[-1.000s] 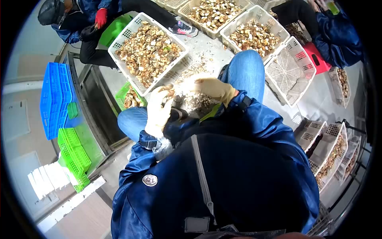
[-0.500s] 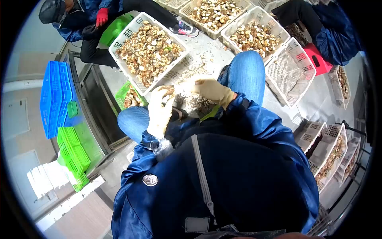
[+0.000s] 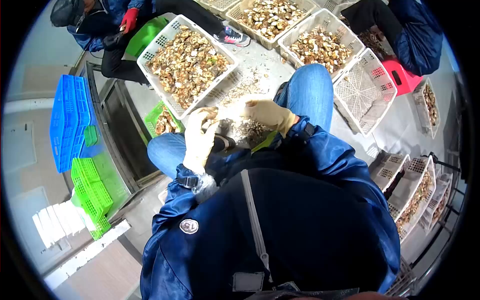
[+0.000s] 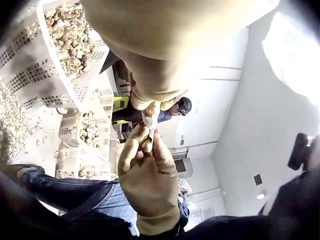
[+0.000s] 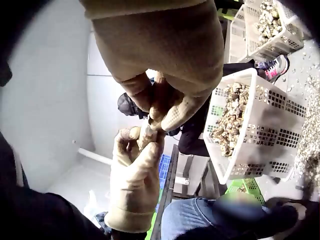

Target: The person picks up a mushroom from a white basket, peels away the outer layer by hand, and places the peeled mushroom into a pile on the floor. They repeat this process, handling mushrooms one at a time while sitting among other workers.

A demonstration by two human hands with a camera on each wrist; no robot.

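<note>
Your left hand (image 5: 134, 182) and right hand (image 5: 162, 52) pinch a small pale piece (image 5: 147, 134), presumably steadying both ends. A heaped crate (image 5: 256, 150) stands near, probably for easy reach.

Harsh light is bleaching the cream fabric-gloved right hand (image 3: 270, 112) in the head view; the shiny navy jacket (image 3: 300, 210) is lying largely in shadow. A blown-out white patch (image 4: 295, 55) is glaring in the left wrist view. Fisheye distortion is bowing the darkened edges.
</note>
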